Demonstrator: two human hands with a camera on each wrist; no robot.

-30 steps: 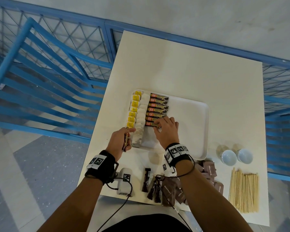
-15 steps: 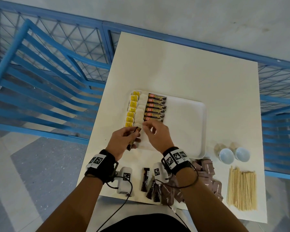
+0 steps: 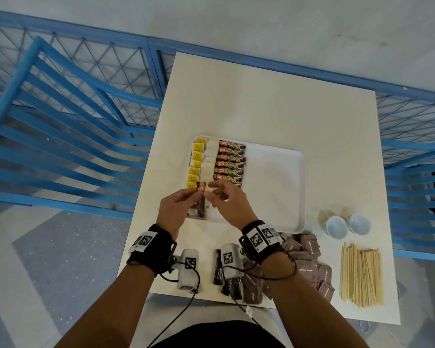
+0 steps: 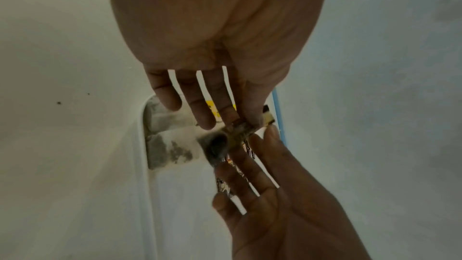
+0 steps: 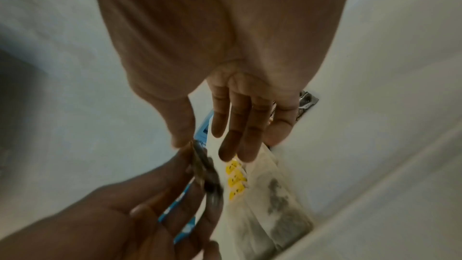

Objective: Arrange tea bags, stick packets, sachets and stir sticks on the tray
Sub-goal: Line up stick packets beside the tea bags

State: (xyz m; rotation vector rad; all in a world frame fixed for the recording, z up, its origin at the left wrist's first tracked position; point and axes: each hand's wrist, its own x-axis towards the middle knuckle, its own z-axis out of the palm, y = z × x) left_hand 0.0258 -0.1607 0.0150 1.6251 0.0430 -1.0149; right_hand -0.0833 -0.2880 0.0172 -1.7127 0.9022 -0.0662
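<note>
- Right now both hands meet over the near left corner of the white tray (image 3: 274,187), which lies on a cream table (image 3: 261,104).
- The left hand (image 3: 176,212) pinches a stick packet (image 3: 201,202) between thumb and fingers; the packet stands lengthwise, its orange end pointing away from the person.
- The right hand (image 3: 226,204) has its thumb and forefinger at the far tip of that same packet, the other fingers spread loosely; from the wrist views I cannot tell for sure whether it grips or only touches.
- On the tray's left side lies a column of tea bags (image 3: 207,162) with yellow tags (image 3: 196,162) along the left rim.
- Just right of them sits a neat column of stick packets already laid (image 3: 230,162), labels up.
- The right half of the tray is bare white.
- Near the person, at the table's edge, lie a few loose dark packets (image 3: 217,266) and a heap of brown sachets (image 3: 309,262).
- Right of the sachets a bundle of wooden stir sticks (image 3: 360,272) lies flat, well apart from the tray.
- Two pale cups (image 3: 347,223) lie on their sides just beyond the sticks.
- A blue railing (image 3: 60,136) runs along the table's left and far sides.
</note>
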